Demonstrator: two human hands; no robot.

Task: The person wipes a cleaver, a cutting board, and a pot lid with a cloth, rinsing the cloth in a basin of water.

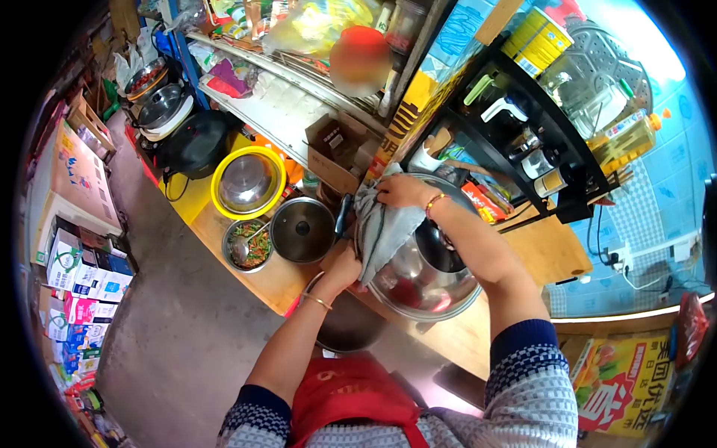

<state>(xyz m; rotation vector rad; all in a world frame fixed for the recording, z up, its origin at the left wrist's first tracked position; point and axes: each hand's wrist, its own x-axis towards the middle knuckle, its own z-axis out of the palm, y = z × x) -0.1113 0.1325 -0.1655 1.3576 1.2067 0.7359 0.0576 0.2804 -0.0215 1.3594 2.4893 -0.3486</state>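
A grey cloth [382, 228] hangs between my two hands, at the left side of a large shiny metal pot with a lid [422, 280]. My right hand [407, 192] grips the cloth's upper part, near the pot's far rim. Lower down, my left hand [341, 263] has its fingers closed at the cloth's lower left edge. Just left of the cloth, a dark knife-like handle [343, 215] sticks up beside a round dark lid [302, 230]. Part of a dark pan [347, 321] shows below my left hand. The cloth hides part of the pot's rim.
Left on the wooden counter [205, 224] are a bowl of chopped food with a ladle [248, 245], a yellow basin with a metal bowl [248, 181] and a black wok [198, 143]. A cardboard box [336, 153] stands behind. A black rack [515, 134] holds jars at right.
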